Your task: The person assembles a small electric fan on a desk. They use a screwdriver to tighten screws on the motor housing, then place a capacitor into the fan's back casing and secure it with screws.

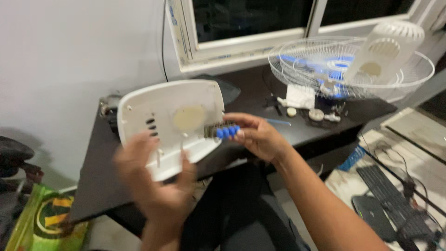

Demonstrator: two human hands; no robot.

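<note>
Switch block point(225, 131) lies level, buttons rightward, in right hand point(260, 137).

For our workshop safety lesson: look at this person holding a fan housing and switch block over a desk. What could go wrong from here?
1. The left hand grips the white housing only at its lower edge, off the desk; it could slip.
2. The right hand pinches the blue-buttoned switch block with its fingers; it might drop.
3. Small loose parts lie near the wire fan guards and could get knocked off.
</note>
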